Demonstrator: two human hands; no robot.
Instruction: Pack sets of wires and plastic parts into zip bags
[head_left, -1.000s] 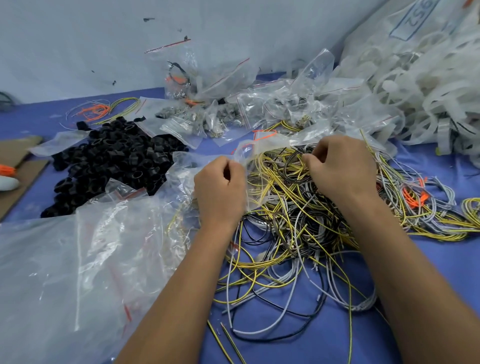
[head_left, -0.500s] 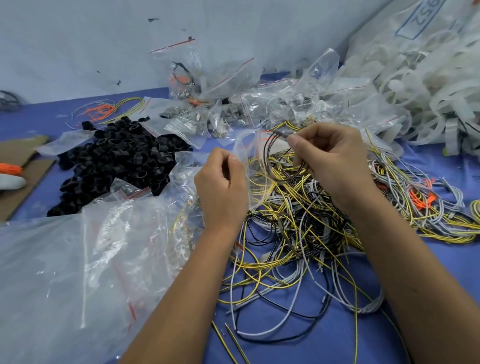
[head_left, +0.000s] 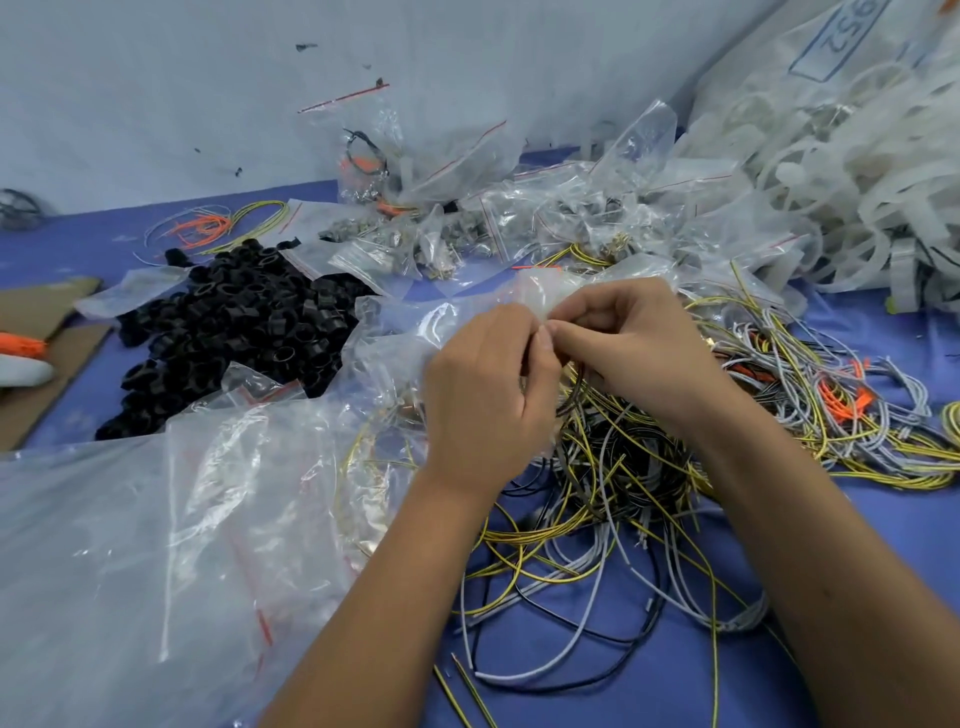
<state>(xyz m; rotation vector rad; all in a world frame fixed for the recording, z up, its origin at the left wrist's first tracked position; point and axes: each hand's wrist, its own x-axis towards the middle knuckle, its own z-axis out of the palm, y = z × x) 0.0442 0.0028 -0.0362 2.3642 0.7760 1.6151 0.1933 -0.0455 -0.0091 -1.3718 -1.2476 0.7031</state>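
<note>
Head view: both hands' fingers (head_left: 540, 340) curl tight, pinching a zip bag (head_left: 524, 296) (clear plastic) over tangled wires (head_left: 623, 467).

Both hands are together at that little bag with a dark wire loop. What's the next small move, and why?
Probably push the wire loop down into the bag. The left hand pinches the bag's mouth, the right hand pinches the loop beside it, and most of the loop hangs below the hands.

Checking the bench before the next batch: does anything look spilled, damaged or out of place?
Nothing looks damaged. The wires lie in one loose tangle under both hands, and the black plastic rings sit heaped straight on the blue table, not in a container. The left hand and right hand pinch a zip bag.
</note>
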